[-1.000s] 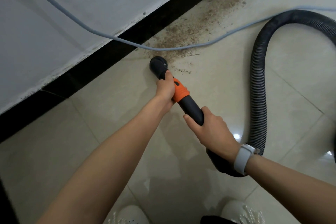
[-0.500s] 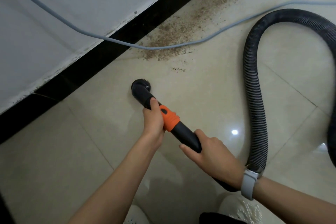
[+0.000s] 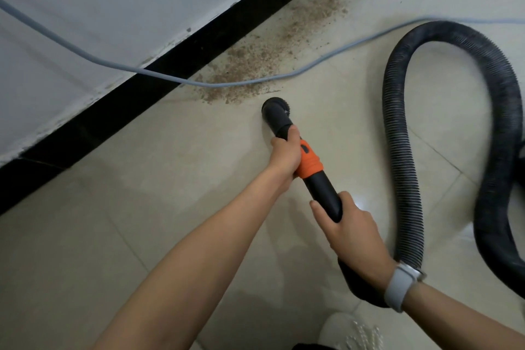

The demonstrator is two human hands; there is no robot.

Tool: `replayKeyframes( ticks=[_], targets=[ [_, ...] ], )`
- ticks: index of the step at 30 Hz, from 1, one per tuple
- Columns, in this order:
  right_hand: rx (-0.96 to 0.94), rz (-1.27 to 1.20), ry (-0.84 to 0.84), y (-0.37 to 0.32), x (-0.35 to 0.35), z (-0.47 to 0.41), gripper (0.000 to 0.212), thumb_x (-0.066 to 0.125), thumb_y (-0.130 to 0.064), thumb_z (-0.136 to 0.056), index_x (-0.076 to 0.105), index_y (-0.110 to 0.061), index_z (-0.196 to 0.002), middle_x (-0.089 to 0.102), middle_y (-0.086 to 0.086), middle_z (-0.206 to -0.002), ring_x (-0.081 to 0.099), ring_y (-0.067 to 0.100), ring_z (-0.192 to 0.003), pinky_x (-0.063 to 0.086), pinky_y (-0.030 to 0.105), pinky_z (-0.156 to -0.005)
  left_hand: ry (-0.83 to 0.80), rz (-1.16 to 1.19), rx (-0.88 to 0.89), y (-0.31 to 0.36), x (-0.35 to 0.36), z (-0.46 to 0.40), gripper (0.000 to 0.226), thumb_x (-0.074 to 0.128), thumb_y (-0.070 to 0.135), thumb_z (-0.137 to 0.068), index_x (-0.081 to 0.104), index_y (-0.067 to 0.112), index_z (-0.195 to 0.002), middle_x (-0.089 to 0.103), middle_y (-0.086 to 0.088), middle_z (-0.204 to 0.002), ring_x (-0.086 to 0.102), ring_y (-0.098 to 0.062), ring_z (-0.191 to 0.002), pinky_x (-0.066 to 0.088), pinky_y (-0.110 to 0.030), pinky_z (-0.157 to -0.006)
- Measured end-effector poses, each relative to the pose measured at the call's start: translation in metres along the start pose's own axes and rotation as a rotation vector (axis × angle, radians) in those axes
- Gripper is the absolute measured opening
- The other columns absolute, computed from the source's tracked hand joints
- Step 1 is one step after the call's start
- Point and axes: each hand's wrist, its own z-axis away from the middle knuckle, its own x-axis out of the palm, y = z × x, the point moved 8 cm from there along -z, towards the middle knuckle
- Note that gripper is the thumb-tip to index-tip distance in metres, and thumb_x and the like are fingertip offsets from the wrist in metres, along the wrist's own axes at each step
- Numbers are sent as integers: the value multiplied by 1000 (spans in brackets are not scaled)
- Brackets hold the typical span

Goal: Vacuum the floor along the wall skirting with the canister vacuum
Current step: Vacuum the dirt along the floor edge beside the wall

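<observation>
Grey cable [image 3: 255, 83] across the debris [image 3: 272, 57], skirting [image 3: 176, 71] just beyond.

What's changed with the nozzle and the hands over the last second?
The round black brush nozzle drew back from the brown dust patch along the black skirting, then pushed forward again to the patch's near edge. Both grips stayed: left hand by the orange collar, right hand on the black wand. The grey cable still crosses the dust.

A white wall [image 3: 119, 8] fills the upper left, scuffed along its lower edge above a black skirting [image 3: 181, 65]. Below the skirting spreads glossy beige floor tile [image 3: 93, 236] with thin grout lines, a bright reflection beyond.
</observation>
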Motion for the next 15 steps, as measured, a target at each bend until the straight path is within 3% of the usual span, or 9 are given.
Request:
replayKeyframes(
  ticks=[2,5,8,12,13,15],
  targets=[
    [-5,-44,-25,-3,4,-2,34,52,-55,-85,43,-22,-86,60,3,-70,63,27,-64,52,39,-64,11,8,8,3,-4,-1,40,39,36,-100,34,1,-119,57,-16,-88,63,-33,-75,55,-50,-75],
    [-52,-32,-136,-13,18,0,34,51,-56,-84,41,-24,-84,60,2,-70,63,26,-64,53,41,-65,159,18,57,0,-40,0,36,42,41,-98,44,5,-102,61,-20,-96,64,-38,-94,51,-55,-88],
    [-166,86,-263,-24,36,13,35,49,-58,-85,40,-24,-86,58,1,-73,61,28,-72,50,38,-66,311,94,72,-20,-90,11,55,48,51,-84,46,2,-108,62,-26,-103,64,-40,-96,51,-55,-87],
    [-292,221,-395,-26,55,38,35,49,-57,-89,37,-24,-92,50,-3,-73,55,25,-72,36,33,-61,357,191,32,-57,-124,43,42,40,37,-100,40,-1,-117,54,-17,-83,62,-27,-63,57,-40,-64],
    [-298,227,-399,-24,55,41,34,49,-56,-89,36,-24,-92,51,-3,-75,56,25,-73,35,32,-60,356,193,30,-62,-123,46,42,39,37,-100,39,-1,-118,55,-16,-83,63,-26,-62,57,-41,-65],
    [-269,208,-375,-17,48,41,34,50,-56,-89,37,-24,-92,51,-2,-74,56,26,-72,38,34,-61,361,181,47,-63,-115,46,45,40,39,-99,38,-1,-121,57,-19,-92,66,-34,-82,55,-51,-80]
  ],
)
